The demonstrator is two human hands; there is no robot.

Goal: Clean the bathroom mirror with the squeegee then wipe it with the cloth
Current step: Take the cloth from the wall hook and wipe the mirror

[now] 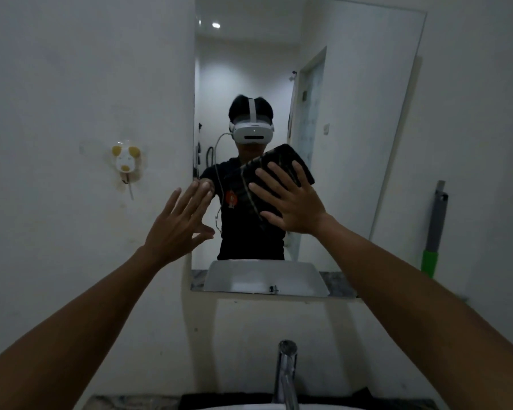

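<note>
The bathroom mirror (353, 113) hangs on the white wall ahead. My right hand (290, 202) lies flat with fingers spread on a dark folded cloth (282, 161) and presses it against the glass near the mirror's middle. My left hand (178, 220) is raised at the mirror's left edge, fingers apart and holding nothing; its fingertips are at or close to the glass. The squeegee (434, 229), with a grey shaft and green grip, leans upright against the wall to the right of the mirror. A person wearing a white headset is reflected in the glass.
A chrome tap (285, 377) rises from the sink's rim (249, 407) at the bottom centre. Another dark cloth (214, 399) lies on the counter behind the tap. A small yellow and white hook (125, 161) is stuck to the wall left of the mirror.
</note>
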